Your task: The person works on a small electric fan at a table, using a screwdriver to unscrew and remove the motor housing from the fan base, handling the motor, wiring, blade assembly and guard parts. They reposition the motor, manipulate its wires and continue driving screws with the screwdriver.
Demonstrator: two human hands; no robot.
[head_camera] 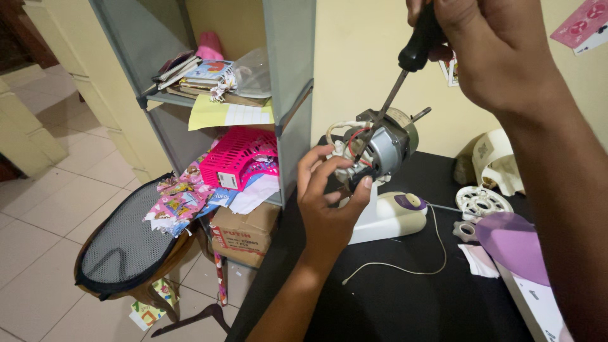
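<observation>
Black table (405, 297) w/ fan base (386, 218), purple blade (513, 244).

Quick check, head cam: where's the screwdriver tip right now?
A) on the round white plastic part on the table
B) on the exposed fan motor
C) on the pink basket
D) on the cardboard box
B: the right hand holds the screwdriver angled down, its tip at the bare fan motor, which the left hand steadies above the white fan base.

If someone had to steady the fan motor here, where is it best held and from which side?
Probably the motor low at its front end, from the left, as the left hand does: the screwdriver comes down from above, and the white base sits under it.
</observation>
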